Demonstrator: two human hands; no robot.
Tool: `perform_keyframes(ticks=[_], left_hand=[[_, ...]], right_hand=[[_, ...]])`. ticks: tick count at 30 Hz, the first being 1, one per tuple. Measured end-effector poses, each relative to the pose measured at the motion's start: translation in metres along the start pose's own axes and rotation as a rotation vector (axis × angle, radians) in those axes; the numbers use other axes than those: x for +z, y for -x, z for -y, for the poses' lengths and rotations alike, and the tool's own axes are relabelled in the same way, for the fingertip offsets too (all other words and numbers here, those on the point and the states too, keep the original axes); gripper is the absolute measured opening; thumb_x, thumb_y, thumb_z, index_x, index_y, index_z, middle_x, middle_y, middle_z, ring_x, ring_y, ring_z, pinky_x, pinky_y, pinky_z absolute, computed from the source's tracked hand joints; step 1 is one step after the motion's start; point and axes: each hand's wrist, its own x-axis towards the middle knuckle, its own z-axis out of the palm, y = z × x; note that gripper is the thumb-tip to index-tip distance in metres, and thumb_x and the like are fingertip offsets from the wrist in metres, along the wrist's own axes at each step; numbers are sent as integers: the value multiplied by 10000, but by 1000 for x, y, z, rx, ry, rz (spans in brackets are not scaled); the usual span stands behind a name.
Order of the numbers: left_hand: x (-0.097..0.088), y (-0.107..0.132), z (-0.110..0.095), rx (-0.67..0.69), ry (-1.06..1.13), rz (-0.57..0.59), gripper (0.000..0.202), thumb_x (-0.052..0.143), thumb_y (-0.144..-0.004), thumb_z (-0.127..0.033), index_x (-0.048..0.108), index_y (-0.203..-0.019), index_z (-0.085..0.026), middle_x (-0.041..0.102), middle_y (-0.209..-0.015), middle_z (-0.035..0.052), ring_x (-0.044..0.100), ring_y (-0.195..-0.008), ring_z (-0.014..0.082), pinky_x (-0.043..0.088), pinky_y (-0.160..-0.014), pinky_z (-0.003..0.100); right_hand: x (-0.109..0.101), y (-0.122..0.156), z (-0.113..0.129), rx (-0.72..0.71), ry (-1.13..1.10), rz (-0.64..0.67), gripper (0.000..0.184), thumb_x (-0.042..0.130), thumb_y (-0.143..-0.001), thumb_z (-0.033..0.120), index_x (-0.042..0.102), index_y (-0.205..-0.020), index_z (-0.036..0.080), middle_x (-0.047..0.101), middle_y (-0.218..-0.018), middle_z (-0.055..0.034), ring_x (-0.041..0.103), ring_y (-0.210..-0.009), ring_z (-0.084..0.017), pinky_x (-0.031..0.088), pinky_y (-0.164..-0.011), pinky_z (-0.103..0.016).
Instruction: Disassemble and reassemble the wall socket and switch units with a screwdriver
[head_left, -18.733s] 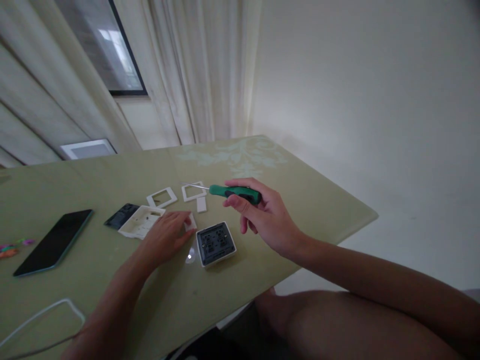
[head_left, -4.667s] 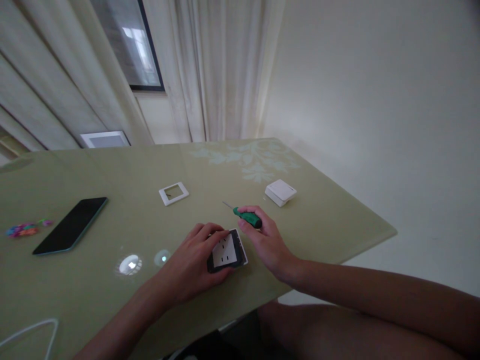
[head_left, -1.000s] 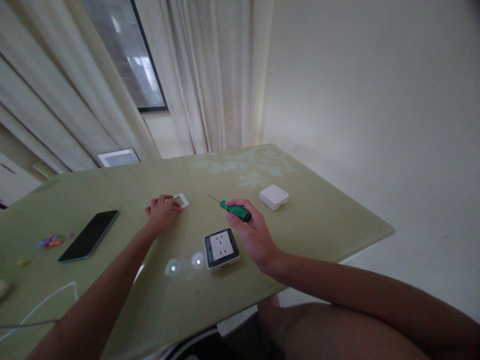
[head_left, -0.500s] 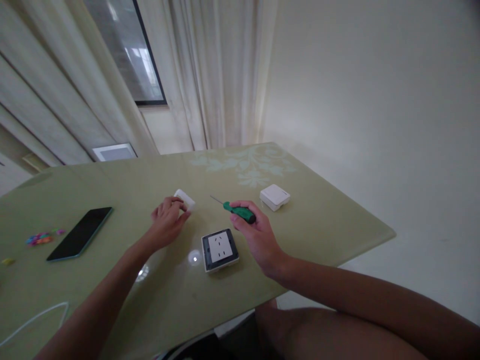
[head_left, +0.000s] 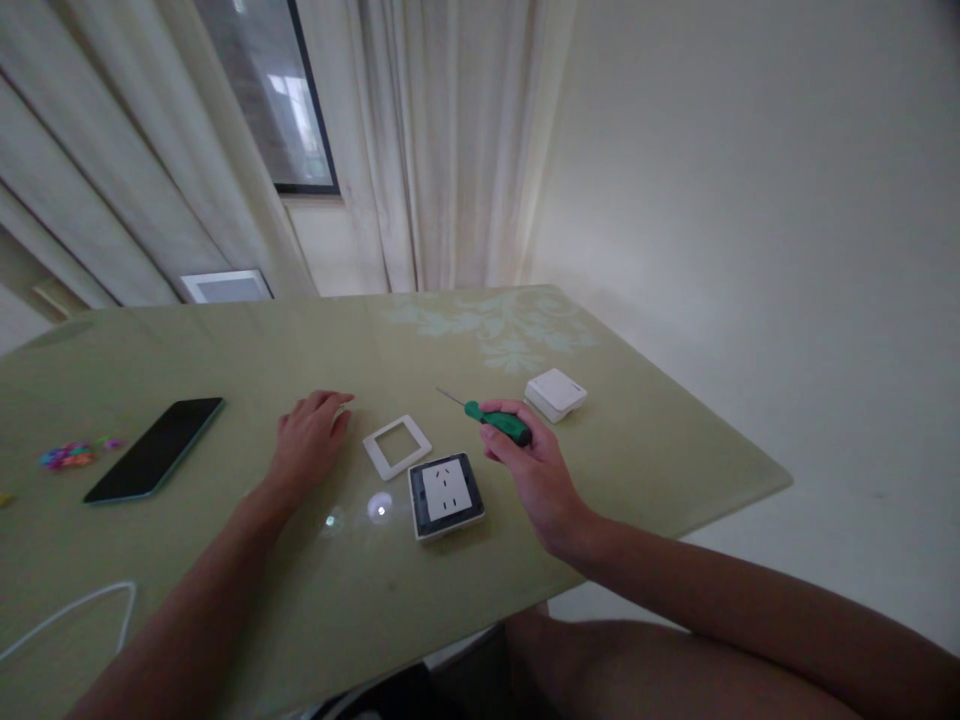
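My right hand (head_left: 536,470) grips a screwdriver (head_left: 496,421) by its green and black handle, the thin metal shaft pointing up and left above the table. My left hand (head_left: 311,438) rests low over the table with its thumb and fingers apart, left of a white square cover frame (head_left: 377,460) that lies flat. Close in front of that frame sits a wall socket (head_left: 448,490), face up, a white panel with slots inside a dark surround on a white base. Neither hand touches the socket.
A white box-shaped piece (head_left: 556,393) stands beyond my right hand. On the left lie a dark tablet (head_left: 156,450), small colourful pieces (head_left: 69,456) and a white cable (head_left: 82,598). The table's edge (head_left: 675,400) slants along the right, near the wall.
The white frame, formerly tilted up at my left hand's fingers, now lies flat beside the socket. My left hand has let go and drawn left. My right hand still holds the screwdriver.
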Motion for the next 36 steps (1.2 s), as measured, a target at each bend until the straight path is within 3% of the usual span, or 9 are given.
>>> perform_keyframes(ticks=[6,10,16,20,23,26,29,32,36], left_hand=[[-5,-2,12,-21,-43,10,398,441,-999,-291,823,-1061,-200,768,-1229,186,688,-1201,398,502,-1138,535],[-10,3,7,-29,4,7,336,473,-962,-317,785,-933,-195,774,-1078,194,701,-1138,425,533,-1070,573],[-31,24,-35,95,380,37,432,488,-1051,-506,694,-1309,-227,801,-1092,77,747,-980,258,611,-905,387],[-41,38,-71,339,552,220,296,558,-1064,-440,779,-1080,-244,787,-1047,53,723,-926,214,573,-841,322],[-40,43,-72,314,562,357,244,648,-1013,-424,782,-944,-233,786,-912,27,701,-788,189,525,-699,272],[-35,45,-60,265,597,402,240,673,-994,-418,818,-1084,-248,803,-912,23,726,-800,195,532,-693,268],[-29,46,-53,285,635,417,316,668,-999,-387,809,-1259,-276,825,-1033,41,750,-878,203,564,-750,281],[-23,47,-55,319,633,423,276,654,-1002,-355,843,-1191,-286,828,-1067,50,748,-895,202,571,-787,293],[-20,46,-61,295,643,406,256,666,-988,-346,857,-1142,-274,827,-1022,46,747,-890,200,559,-788,291]], right_hand=[[-3,2,0,3,23,15,279,806,-879,426,766,-1109,272,741,-1117,-34,633,-954,-207,540,-914,-390],[-5,3,4,-27,23,32,257,808,-895,414,770,-1108,276,733,-1052,-18,626,-903,-186,534,-884,-366],[-9,2,15,-119,27,58,247,787,-940,392,758,-1158,278,685,-869,8,597,-775,-165,523,-738,-322],[-15,-3,18,-214,76,88,265,773,-975,420,736,-1200,284,711,-920,5,650,-778,-158,565,-761,-332],[-21,-6,9,-139,169,168,330,735,-1010,458,689,-1292,295,765,-1071,-25,734,-836,-174,601,-850,-386],[-28,-5,-4,-50,331,294,267,679,-1044,428,670,-1272,291,771,-1118,-39,760,-941,-204,603,-875,-406],[-30,0,-10,-22,493,406,292,772,-976,366,645,-1224,279,748,-1211,-43,735,-1073,-229,600,-908,-404],[-28,4,-8,-39,609,478,549,951,-812,322,625,-1251,279,739,-1281,-40,714,-1125,-247,583,-954,-412],[-25,5,-8,-130,712,518,656,1016,-725,222,626,-1250,272,738,-1281,-26,698,-1163,-245,531,-1035,-413]])
